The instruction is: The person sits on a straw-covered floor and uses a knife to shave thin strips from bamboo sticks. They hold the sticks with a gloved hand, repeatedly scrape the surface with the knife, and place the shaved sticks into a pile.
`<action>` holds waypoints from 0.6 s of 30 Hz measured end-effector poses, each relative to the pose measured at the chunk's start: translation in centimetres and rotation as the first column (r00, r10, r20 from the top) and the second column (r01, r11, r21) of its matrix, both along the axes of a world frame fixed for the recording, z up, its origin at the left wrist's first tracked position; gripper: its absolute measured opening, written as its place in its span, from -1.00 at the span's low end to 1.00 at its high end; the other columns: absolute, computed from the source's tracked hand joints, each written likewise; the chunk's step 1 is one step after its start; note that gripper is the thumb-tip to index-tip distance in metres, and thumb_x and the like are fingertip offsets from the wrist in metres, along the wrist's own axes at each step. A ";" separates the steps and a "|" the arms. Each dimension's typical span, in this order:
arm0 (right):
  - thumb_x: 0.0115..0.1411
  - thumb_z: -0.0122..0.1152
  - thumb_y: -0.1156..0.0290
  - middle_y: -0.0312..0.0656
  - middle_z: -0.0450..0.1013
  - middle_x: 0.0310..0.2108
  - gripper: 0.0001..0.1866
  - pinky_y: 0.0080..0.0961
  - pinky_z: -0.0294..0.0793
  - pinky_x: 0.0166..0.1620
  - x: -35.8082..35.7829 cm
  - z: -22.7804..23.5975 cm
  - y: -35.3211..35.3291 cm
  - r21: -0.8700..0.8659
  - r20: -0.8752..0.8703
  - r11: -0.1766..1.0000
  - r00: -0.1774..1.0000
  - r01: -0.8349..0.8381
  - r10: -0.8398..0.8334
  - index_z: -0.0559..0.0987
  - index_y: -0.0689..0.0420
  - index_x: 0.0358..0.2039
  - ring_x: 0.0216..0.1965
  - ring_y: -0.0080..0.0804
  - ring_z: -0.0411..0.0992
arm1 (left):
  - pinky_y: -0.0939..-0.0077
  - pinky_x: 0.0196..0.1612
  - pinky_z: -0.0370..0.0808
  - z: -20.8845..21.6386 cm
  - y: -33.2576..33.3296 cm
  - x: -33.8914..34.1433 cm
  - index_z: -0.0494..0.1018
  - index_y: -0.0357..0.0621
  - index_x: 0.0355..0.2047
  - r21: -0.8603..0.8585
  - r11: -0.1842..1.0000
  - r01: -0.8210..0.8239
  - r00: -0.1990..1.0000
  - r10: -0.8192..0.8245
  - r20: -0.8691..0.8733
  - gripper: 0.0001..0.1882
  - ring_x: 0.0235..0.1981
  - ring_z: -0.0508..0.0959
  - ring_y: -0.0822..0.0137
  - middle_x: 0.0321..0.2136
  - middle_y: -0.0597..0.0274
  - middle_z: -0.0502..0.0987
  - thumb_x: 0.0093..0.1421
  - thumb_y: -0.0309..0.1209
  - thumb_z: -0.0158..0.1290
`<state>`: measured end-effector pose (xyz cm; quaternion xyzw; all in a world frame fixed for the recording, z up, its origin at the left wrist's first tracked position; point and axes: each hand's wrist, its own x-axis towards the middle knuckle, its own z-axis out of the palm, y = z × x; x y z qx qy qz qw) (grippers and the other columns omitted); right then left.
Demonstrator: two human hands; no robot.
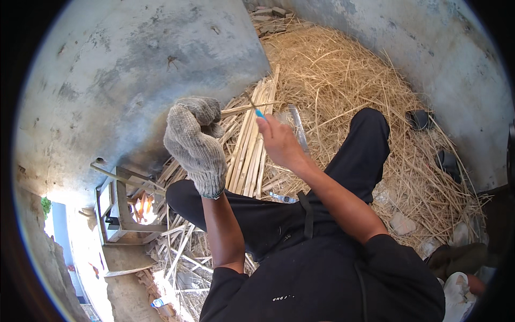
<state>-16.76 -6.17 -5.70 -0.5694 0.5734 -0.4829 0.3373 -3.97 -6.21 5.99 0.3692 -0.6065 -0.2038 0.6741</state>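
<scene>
My left hand (196,142), in a grey knitted work glove, is closed around one end of a thin pale bamboo-like strip (236,109). The strip sticks out of the glove toward the right. In my bare right hand (280,142) is a small knife (259,113) with a blue handle, its narrow blade pointing up and left. The blade crosses or lies very close to the strip; I cannot tell whether they touch. Below both hands a bundle of long split strips (248,155) lies on the ground, pointing away from me.
Straw-like shavings (338,64) cover the ground ahead and right. A long flat metal blade (298,129) lies right of the bundle. Grey walls (139,59) close in left and right. A wooden frame (120,231) stands at left; dark footwear (420,119) lies at right.
</scene>
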 end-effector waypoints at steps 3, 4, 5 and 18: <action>0.43 -0.20 0.15 0.17 0.41 -0.68 -0.62 0.06 0.41 -0.42 1.1 1.1 -0.2 -0.031 -0.095 0.999 0.995 -0.011 0.008 0.39 0.26 -0.26 -0.55 0.23 0.46 | 0.52 -0.45 0.47 -0.1 -0.6 -0.5 0.48 -0.31 -0.35 -0.016 0.999 0.036 0.998 -0.037 -0.051 -0.49 -0.49 0.53 0.39 -0.48 0.17 0.54 0.41 -0.07 -0.22; 0.43 -0.19 0.16 0.15 0.40 -0.70 -0.63 0.04 0.43 -0.45 1.0 0.2 -0.6 -0.036 -0.144 0.999 0.989 0.014 -0.019 0.38 0.25 -0.26 -0.56 0.21 0.47 | 0.46 -0.41 0.52 0.0 -0.6 -0.1 0.42 -0.20 -0.33 0.019 0.998 0.061 0.998 -0.061 0.004 -0.54 -0.39 0.55 0.25 -0.40 0.13 0.52 0.36 -0.01 -0.15; 0.43 -0.18 0.17 0.14 0.40 -0.71 -0.65 0.02 0.44 -0.49 0.9 -0.7 -1.1 -0.041 -0.192 0.998 0.980 0.038 -0.045 0.38 0.24 -0.26 -0.58 0.20 0.47 | 0.44 -0.41 0.53 -0.5 -0.7 0.1 0.43 -0.20 -0.33 0.014 0.997 0.082 0.997 -0.082 -0.006 -0.55 -0.40 0.55 0.24 -0.41 0.13 0.52 0.36 -0.02 -0.14; 0.43 -0.20 0.16 0.25 0.43 -0.60 -0.59 0.07 0.35 -0.38 -0.7 0.0 -0.6 0.042 0.090 0.999 0.996 0.021 -0.025 0.41 0.29 -0.29 -0.49 0.31 0.45 | 0.58 -0.66 0.52 -0.3 -4.2 -0.1 0.45 -0.21 -0.28 0.007 0.997 -0.074 0.985 0.074 -0.156 -0.52 -0.51 0.59 0.23 -0.43 0.05 0.54 0.33 0.02 -0.12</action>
